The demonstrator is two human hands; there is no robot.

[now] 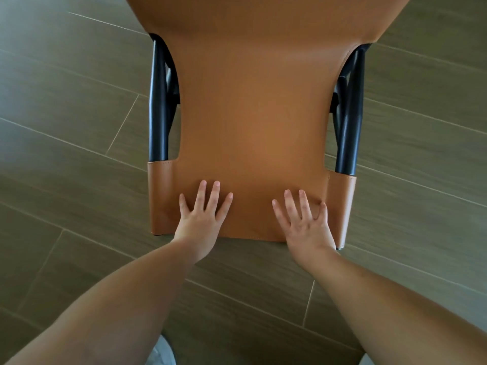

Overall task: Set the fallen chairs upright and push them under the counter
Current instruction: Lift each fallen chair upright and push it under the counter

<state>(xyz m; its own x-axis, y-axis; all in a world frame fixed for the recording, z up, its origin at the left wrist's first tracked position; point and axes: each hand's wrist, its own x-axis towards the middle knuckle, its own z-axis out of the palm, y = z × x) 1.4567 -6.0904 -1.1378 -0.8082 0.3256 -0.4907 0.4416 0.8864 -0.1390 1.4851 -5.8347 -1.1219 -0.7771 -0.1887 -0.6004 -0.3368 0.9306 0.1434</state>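
Head view shows both hands — left hand (201, 217) and right hand (303, 222) — flat, fingers spread, on the tan chair (253, 114) backrest above the floor (66, 114), seemingly pushing it counterward — steady forward pressure next.

The chair (253, 114) wears plain tan-orange leather, smooth and unpatterned, with a line of matching stitching along its near edge and at the 2 corner sleeves. Its frame tubes (158, 106) are matt black. The floor (66, 101) is grey-brown wood-grain planks divided by thin pale joints.
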